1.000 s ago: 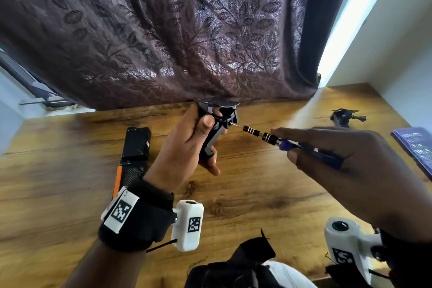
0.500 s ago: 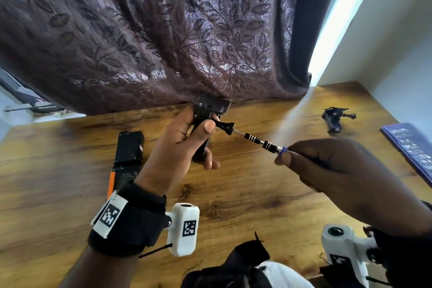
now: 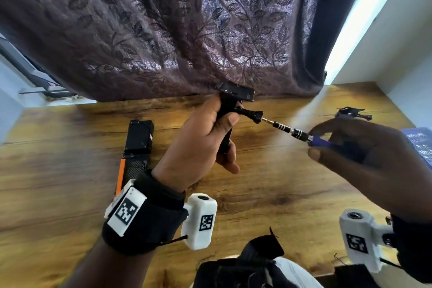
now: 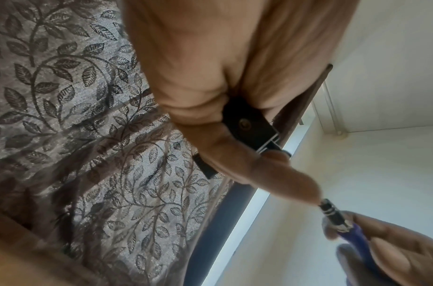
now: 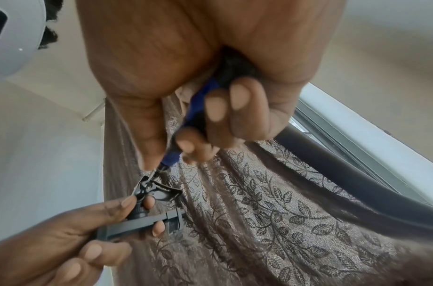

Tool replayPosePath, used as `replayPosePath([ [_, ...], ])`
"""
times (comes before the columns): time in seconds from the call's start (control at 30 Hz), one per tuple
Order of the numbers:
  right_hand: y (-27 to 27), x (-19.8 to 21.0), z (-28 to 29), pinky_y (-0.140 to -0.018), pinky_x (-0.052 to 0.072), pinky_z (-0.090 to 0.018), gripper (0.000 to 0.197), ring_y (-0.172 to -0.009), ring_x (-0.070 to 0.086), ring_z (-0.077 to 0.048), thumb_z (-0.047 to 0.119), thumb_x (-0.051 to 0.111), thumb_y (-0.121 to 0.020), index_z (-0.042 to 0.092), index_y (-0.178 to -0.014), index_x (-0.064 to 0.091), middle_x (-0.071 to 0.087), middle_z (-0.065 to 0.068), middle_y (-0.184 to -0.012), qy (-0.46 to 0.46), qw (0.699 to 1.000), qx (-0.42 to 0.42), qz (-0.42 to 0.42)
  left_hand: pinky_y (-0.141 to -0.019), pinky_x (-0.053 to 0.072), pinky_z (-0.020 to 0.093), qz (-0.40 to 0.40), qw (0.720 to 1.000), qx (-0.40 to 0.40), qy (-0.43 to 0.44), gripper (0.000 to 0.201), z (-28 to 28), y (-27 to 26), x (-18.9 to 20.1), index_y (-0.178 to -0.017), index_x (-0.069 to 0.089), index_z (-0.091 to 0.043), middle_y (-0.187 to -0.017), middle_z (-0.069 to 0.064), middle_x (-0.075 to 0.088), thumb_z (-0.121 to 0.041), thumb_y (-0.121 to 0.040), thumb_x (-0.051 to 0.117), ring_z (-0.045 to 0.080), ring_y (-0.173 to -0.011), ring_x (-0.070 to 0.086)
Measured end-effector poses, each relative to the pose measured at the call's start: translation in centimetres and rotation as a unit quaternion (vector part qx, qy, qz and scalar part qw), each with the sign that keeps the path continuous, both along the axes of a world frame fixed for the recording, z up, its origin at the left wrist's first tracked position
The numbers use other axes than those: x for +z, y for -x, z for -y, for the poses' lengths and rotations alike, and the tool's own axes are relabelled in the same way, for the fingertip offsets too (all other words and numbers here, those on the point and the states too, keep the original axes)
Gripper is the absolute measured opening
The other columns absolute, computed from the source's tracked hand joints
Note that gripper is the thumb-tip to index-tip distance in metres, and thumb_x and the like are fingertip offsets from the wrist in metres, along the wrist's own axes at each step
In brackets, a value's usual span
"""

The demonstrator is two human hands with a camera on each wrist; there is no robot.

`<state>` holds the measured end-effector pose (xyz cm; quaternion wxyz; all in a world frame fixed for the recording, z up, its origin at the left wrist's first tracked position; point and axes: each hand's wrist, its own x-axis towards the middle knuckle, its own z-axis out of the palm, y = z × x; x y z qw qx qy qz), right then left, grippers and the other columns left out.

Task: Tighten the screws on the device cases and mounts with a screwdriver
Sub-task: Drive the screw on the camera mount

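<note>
Head view showed the left hand gripping the black mount while the right hand pinched the screwdriver, which needed to stay straight in the screw.

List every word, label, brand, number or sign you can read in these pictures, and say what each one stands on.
No text can be read in any view.
Blue booklet at the table's right edge: pale print, too blurred to read.
Square black-and-white code markers on the left wrist band and on both white wrist cameras: patterns only, no letters.
Mount, screwdriver: nothing legible.
</note>
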<state>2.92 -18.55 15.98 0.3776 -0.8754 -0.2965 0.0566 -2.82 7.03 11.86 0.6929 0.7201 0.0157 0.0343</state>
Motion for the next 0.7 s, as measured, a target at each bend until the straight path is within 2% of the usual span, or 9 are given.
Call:
replayPosePath([
  [0.07,0.1,0.0,-0.2,-0.057,0.047,-0.025,0.032,-0.063,0.063,-0.018,0.055,0.081,-0.077,0.04,-0.096,0.061,0.068,0.01,-0.083,0.0,1.0,-0.014,0.003,-0.053,0.061,0.045,-0.001,1.0,0.01,0.006,0.014,0.1,0.0,0.3,-0.118,0.055,-0.021,-0.109,0.036,0.048,-0.015,-0.111,0.045,0.027,-0.06,0.061],
  [0.13,0.1,-0.4,-0.2,-0.058,0.047,-0.03,0.033,-0.065,0.064,-0.023,0.058,0.08,-0.074,0.036,-0.09,0.061,0.067,0.01,-0.087,-0.028,0.999,-0.026,-0.002,-0.053,0.062,0.046,0.0,1.0,0.017,0.003,0.015,0.0,0.0,0.4,-0.119,0.056,-0.024,-0.11,0.035,0.049,-0.015,-0.11,0.046,0.028,-0.06,0.061],
  [0.2,-0.2,-0.7,0.0,-0.054,0.047,-0.037,0.029,-0.063,0.064,-0.026,0.059,0.073,-0.072,0.035,-0.087,0.066,0.068,0.006,-0.083,-0.057,0.998,-0.032,-0.006,-0.053,0.062,0.045,-0.002,1.0,0.016,0.0,0.016,0.0,0.0,0.5,-0.116,0.056,-0.026,-0.111,0.034,0.05,-0.015,-0.11,0.046,0.028,-0.061,0.062],
  [0.27,-0.5,-0.9,0.3,-0.049,0.048,-0.033,0.027,-0.056,0.06,-0.02,0.061,0.066,-0.081,0.035,-0.085,0.071,0.068,0.002,-0.073,-0.07,0.997,-0.005,-0.021,-0.05,0.06,0.042,-0.001,1.0,0.009,-0.004,0.018,0.1,0.1,0.5,-0.112,0.057,-0.03,-0.112,0.033,0.05,-0.016,-0.11,0.046,0.026,-0.061,0.062],
  [0.37,-0.8,-1.4,0.8,-0.045,0.042,-0.043,0.046,-0.047,0.047,-0.032,0.068,0.056,-0.092,0.028,-0.077,0.07,0.058,-0.013,-0.061,-0.073,0.995,0.044,-0.045,-0.043,0.055,0.035,0.0,1.0,-0.001,-0.017,0.022,0.2,0.2,0.5,-0.113,0.056,-0.036,-0.115,0.031,0.051,-0.016,-0.111,0.046,0.025,-0.061,0.064],
  [0.47,-0.8,-1.2,0.4,-0.052,0.044,-0.038,0.031,-0.053,0.058,-0.024,0.059,0.076,-0.079,0.031,-0.089,0.068,0.063,-0.004,-0.08,-0.068,0.996,0.021,-0.051,-0.04,0.051,0.03,0.001,1.0,0.002,-0.028,0.022,0.3,0.1,0.2,-0.115,0.055,-0.037,-0.115,0.029,0.052,-0.018,-0.111,0.046,0.024,-0.061,0.065],
  [0.53,-1.1,-1.6,0.4,-0.059,0.049,-0.036,0.037,-0.061,0.064,-0.023,0.056,0.084,-0.07,0.032,-0.089,0.063,0.064,0.002,-0.086,-0.045,0.999,0.001,-0.028,-0.038,0.048,0.028,0.0,0.999,0.008,-0.039,0.02,0.3,0.0,0.0,-0.115,0.055,-0.036,-0.113,0.026,0.054,-0.018,-0.111,0.046,0.023,-0.06,0.065],
  [0.63,-1.3,-1.9,0.7,-0.056,0.05,-0.033,0.033,-0.056,0.063,-0.021,0.062,0.072,-0.073,0.031,-0.085,0.07,0.067,0.001,-0.073,-0.062,0.998,-0.002,-0.027,-0.036,0.044,0.026,-0.001,0.999,0.008,-0.054,0.018,0.3,0.0,-0.1,-0.119,0.054,-0.032,-0.103,0.015,0.055,-0.018,-0.111,0.045,0.022,-0.06,0.064],
  [0.7,-1.4,-2.2,0.9,-0.051,0.044,-0.028,0.048,-0.05,0.058,-0.018,0.072,0.06,-0.083,0.027,-0.085,0.075,0.065,-0.004,-0.065,-0.077,0.996,0.013,-0.041,-0.036,0.043,0.026,-0.003,0.998,0.009,-0.061,0.018,0.4,0.0,-0.2,-0.12,0.054,-0.031,-0.107,0.014,0.056,-0.018,-0.111,0.045,0.02,-0.061,0.064],
])
